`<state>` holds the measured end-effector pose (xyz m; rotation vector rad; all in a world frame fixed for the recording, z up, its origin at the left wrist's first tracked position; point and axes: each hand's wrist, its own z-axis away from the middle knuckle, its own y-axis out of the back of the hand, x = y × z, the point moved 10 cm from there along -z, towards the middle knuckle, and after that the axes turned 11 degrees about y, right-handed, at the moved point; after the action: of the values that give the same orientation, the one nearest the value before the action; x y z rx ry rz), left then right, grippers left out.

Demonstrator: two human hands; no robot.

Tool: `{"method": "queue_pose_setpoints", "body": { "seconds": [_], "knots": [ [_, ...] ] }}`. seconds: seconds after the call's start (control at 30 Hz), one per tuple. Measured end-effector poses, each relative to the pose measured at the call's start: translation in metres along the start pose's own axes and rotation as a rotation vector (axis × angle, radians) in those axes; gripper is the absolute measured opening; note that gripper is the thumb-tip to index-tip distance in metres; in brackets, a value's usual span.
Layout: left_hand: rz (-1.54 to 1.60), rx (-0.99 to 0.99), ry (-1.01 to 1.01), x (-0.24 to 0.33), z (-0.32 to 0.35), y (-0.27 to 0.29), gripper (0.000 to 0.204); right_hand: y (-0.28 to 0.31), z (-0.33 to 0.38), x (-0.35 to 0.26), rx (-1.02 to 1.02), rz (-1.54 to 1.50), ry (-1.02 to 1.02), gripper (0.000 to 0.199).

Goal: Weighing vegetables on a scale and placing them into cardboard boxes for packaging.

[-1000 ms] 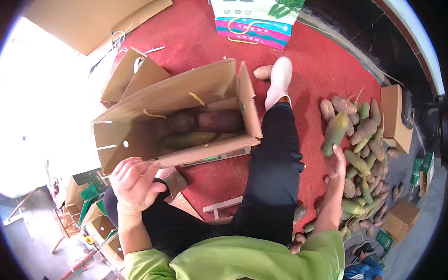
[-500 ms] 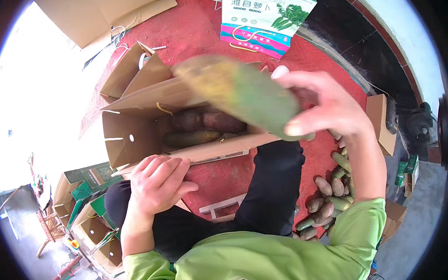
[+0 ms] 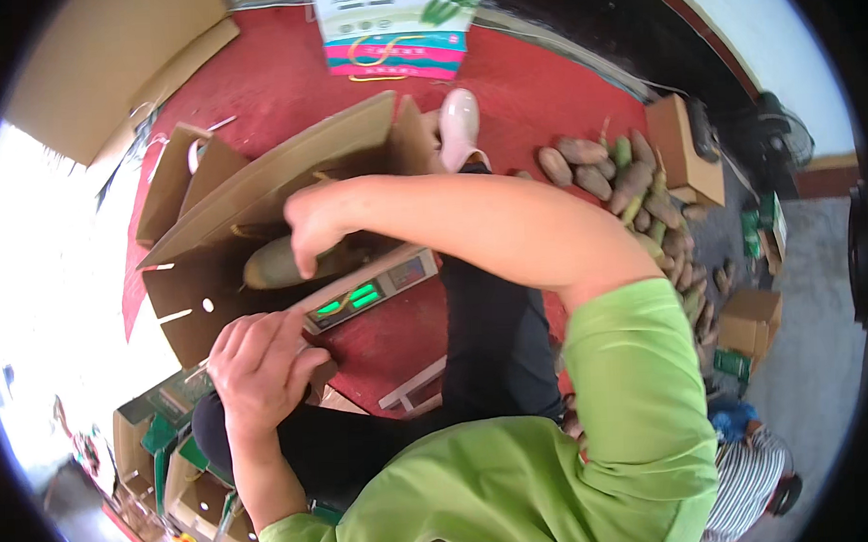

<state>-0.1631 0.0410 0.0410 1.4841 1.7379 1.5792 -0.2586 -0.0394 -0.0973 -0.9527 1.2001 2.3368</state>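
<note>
A deep open cardboard box (image 3: 180, 323) stands tilted in front of my knees. Inside it lies a large green radish (image 3: 269, 265) with a yellowish end. My right hand (image 3: 319, 222) reaches down into the box, its fingers round the radish; part of the grip is hidden behind the hand and wrist. At the box's near left corner, my left hand (image 3: 256, 368) holds the cardboard edge, fingers together and thumb apart. Beneath the box, a weighing scale (image 3: 363, 294) shows a lit green display along the near side. My right forearm covers other contents of the box.
Many radishes (image 3: 632, 183) lie heaped on the red carpet (image 3: 533, 86) at the right. A white and pink gift carton (image 3: 397, 33) stands at the far side. Smaller cardboard boxes (image 3: 686, 157) are around. A person in a striped top (image 3: 752, 484) is at lower right.
My right hand has swung left and down, carrying the radish from above the box into it. The view has shifted to the right, showing more of the radish heap and the scale's display.
</note>
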Motion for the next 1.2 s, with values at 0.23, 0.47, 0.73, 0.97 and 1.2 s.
{"method": "queue_pose_setpoints", "body": {
  "seconds": [0.23, 0.47, 0.73, 0.97, 1.2],
  "knots": [
    [-0.044, -0.021, 0.054, -0.008, 0.001, -0.009, 0.041, 0.075, 0.051, -0.039, 0.531, -0.106, 0.414, 0.059],
    [-0.061, 0.026, 0.139, -0.019, 0.003, -0.004, 0.035, 0.117, 0.258, 0.085, 1.089, -0.486, 0.152, 0.039],
    [-0.033, 0.075, 0.208, -0.036, 0.005, -0.002, 0.026, -0.142, 0.367, 0.357, 1.301, -0.4, -0.631, 0.035],
    [-0.056, 0.145, 0.259, -0.052, 0.013, 0.002, 0.036, -0.267, 0.367, 0.41, 1.24, -0.602, -1.023, 0.041],
    [-0.149, 0.154, 0.308, -0.061, 0.013, 0.0, 0.045, -0.21, 0.364, 0.437, 1.131, -0.369, -1.3, 0.073]
  ]
}}
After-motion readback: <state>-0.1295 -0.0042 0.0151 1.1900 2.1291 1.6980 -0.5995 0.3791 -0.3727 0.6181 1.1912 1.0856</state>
